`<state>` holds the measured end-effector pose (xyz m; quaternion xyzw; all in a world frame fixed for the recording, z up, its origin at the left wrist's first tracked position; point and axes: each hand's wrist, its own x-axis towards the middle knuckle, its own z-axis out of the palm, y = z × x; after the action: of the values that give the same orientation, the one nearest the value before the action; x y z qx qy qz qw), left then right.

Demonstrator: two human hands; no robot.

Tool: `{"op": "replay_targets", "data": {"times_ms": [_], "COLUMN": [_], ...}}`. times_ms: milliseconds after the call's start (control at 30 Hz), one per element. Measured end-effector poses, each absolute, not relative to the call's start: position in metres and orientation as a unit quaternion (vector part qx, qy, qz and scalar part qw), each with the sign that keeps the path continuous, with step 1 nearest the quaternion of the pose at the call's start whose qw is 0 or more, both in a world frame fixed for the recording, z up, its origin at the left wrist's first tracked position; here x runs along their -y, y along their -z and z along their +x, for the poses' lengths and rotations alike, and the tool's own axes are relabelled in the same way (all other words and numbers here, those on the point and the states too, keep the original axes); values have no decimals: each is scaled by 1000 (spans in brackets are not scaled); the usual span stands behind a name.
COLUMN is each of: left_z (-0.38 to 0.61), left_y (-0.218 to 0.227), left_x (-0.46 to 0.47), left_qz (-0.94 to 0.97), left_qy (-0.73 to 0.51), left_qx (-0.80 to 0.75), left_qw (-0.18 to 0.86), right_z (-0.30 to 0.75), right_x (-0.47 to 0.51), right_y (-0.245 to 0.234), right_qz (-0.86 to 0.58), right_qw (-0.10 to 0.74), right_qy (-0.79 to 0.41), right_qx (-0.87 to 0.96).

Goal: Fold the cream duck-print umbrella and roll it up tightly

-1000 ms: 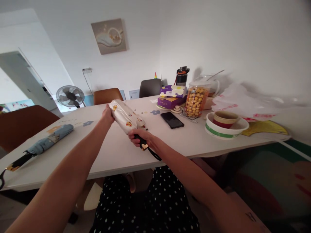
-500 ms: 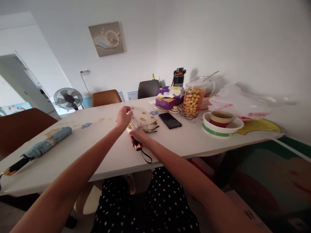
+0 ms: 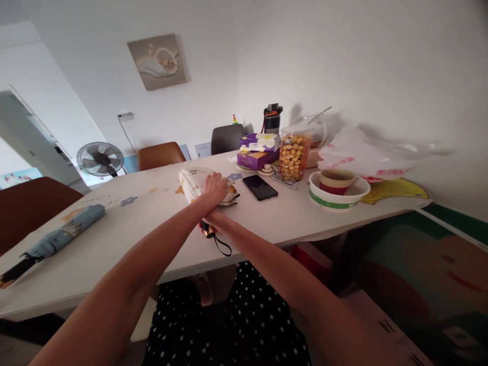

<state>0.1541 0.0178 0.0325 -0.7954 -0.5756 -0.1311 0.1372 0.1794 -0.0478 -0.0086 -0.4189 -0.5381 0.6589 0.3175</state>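
A folded cream umbrella (image 3: 192, 179) with small printed figures lies on the white table in front of me, its canopy loosely gathered. My left hand (image 3: 215, 187) rests across the canopy, its fingers curved over the fabric. Beneath the left wrist, my right hand (image 3: 214, 217) is closed round the umbrella at the base of the canopy, its fingers mostly hidden. The dark handle end with a gold tip (image 3: 208, 232) and a black wrist strap (image 3: 224, 248) poke out towards me.
A black phone (image 3: 260, 187) lies right of the umbrella. Beyond stand purple boxes (image 3: 256, 159), a jar of snacks (image 3: 293, 157) and a bottle (image 3: 272, 119). Bowls (image 3: 339, 190) and a plastic bag (image 3: 362, 152) are at right. A blue umbrella (image 3: 64, 234) lies at left.
My left hand has moved right and down from the canopy's far left side, crossing over my right wrist onto the fabric. My right hand keeps its hold. The view has shifted slightly.
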Motion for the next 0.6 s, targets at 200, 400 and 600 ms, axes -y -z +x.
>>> {"op": "replay_targets", "data": {"times_ms": [200,400,600], "left_z": [146,114,80], "left_y": [-47,-58,-35], "left_x": [-3,20,46], "left_qz": [-728,-532,-393], "left_qy": [345,650,775], "left_qx": [585,542,483], "left_qw": [92,-2,-105], "right_z": [180,184,182], "right_x": [48,44,38], "right_y": [2,-3,3], "right_qz": [-411,-421,-438], "right_qw": [344,336,342], "right_qy": [-665,-682,-669], "right_qx": [520,495,494]}}
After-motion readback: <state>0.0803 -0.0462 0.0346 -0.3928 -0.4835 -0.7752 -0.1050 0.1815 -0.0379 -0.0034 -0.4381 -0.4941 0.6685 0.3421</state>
